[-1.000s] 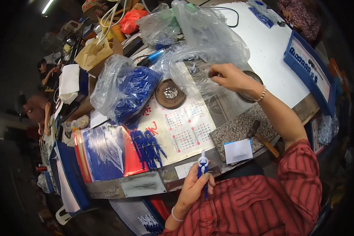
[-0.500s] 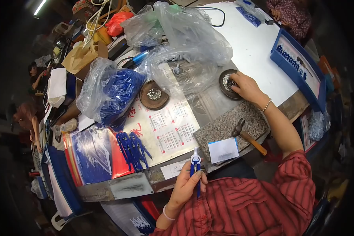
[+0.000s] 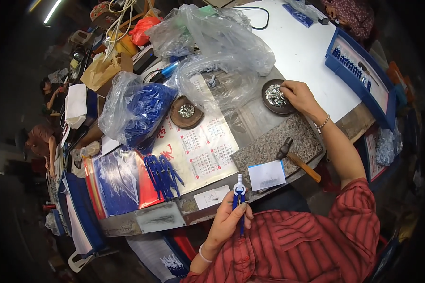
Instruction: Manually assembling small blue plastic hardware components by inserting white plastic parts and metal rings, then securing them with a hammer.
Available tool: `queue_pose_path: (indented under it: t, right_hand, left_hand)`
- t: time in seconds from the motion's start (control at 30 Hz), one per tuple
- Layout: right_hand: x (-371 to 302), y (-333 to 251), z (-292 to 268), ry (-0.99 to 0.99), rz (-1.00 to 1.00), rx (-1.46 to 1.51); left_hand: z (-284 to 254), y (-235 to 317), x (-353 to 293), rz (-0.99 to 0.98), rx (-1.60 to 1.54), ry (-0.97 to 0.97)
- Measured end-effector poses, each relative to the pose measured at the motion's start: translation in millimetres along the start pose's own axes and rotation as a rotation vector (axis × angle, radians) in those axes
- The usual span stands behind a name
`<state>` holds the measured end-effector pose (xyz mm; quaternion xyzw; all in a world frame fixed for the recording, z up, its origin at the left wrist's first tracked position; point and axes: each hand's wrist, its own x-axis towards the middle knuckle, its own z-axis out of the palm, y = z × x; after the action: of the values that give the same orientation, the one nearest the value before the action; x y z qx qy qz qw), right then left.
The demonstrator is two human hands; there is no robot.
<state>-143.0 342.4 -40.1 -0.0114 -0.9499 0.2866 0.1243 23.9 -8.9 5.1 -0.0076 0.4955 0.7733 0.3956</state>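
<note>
While gripped: slim blue plastic compass

Two round dark dishes are sitting on the worktop: one dish at centre left, the other dish at upper right. One hammer is lying at centre right. Two hands are showing, a left hand and a right hand. One blue compass is standing at lower centre. Two small paper slips are lying near it, a white slip and a second slip. One blue tray is sitting at upper right.
</note>
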Motion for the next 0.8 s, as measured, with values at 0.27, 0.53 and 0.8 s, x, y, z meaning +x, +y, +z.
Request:
queue_pose_path:
  t: [0.27, 0.53, 0.8]
  right_hand:
    - [-61.7, -94.2, -35.5, -0.435, 0.480, 1.353]
    - [-111.5, -141.0, -23.7, -0.649, 0.447, 1.245]
    - [-124.8, -162.8, -10.1, -0.656, 0.481, 1.207]
  left_hand:
    - [-1.9, -1.5, -3.3, 0.008, -0.014, -0.004]
    - [-3.5, -2.4, -4.9, 0.009, -0.037, -0.030]
    - [-8.8, -10.1, -12.1, 0.024, -0.061, -0.028]
